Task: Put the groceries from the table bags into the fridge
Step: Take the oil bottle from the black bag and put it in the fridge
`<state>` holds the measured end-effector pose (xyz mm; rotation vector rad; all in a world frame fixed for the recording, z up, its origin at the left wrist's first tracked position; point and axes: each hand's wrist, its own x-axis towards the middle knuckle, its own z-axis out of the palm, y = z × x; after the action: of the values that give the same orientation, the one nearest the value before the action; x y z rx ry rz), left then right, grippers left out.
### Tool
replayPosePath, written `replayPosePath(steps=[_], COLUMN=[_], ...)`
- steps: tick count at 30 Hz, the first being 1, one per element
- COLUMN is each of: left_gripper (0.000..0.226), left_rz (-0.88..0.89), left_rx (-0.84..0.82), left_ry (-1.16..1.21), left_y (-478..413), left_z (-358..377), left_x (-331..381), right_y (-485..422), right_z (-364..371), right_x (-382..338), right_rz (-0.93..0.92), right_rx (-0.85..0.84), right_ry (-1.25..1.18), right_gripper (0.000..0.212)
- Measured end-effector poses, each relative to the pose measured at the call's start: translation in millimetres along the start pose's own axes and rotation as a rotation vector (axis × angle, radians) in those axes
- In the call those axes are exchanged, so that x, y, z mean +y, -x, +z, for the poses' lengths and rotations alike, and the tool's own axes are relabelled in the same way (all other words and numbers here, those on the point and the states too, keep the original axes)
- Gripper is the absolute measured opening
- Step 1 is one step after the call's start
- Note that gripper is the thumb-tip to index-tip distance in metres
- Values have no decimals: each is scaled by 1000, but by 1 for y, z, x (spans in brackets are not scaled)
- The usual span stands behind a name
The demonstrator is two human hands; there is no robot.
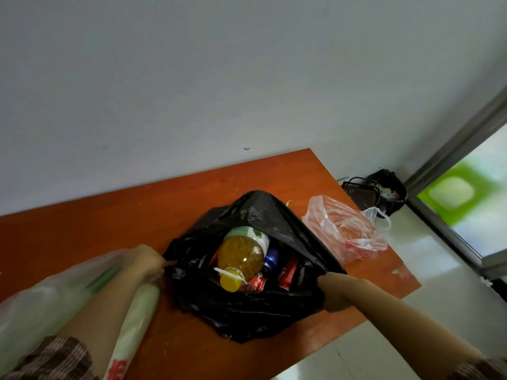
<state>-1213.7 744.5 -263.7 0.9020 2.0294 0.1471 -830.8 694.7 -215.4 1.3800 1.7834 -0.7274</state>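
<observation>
The left hand [149,263] and the right hand [333,290] are each pinching an edge of the black bag [247,311] and pulling it apart, most likely so that its mouth is gaping wide enough to see and reach what is inside. Each grip is closing on the plastic and on nothing else that shows. The groceries are sitting in this bag on the table [96,229]. A bottle [241,256] of amber liquid with a yellow cap is lying tilted on top, and red and blue cans [271,257] are wedged beside and under it, so the bottle is probably the first thing to lift out. A pale bag [41,303] is hanging around the left forearm, and a long green vegetable [140,311] in plastic is lying under that arm (both may be crowding that hand). A pink bag [345,231] is lying just beside the black one. On the floor beyond, a bin [391,187] and a dustpan [360,194] are standing by the wall. The fridge is not showing.
</observation>
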Motion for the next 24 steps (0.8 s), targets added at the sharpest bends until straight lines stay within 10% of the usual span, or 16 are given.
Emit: replayPosePath(steps=[3,6,10,18,24], left_gripper=[53,41,36,73,46], left_rz=[103,593,937,931,846], left_rx=[131,375,-76,-90,-73], left_ry=[176,66,-134,-835,-401], left_y=[14,42,43,-47,-106], left_z=[0,8,34,30,43], left_x=[19,46,70,92,76], right_y=[-4,-10,-32,-94,-129], right_z=[-18,-44,-69,-118,-99], right_x=[10,-5,-25,-10,3], right_rz=[-48,-138,-203,-6,151], right_rx=[216,465,510,584,547], right_ry=[-449,-616,-477,-482,-723], right_gripper=[17,35,58,76,68])
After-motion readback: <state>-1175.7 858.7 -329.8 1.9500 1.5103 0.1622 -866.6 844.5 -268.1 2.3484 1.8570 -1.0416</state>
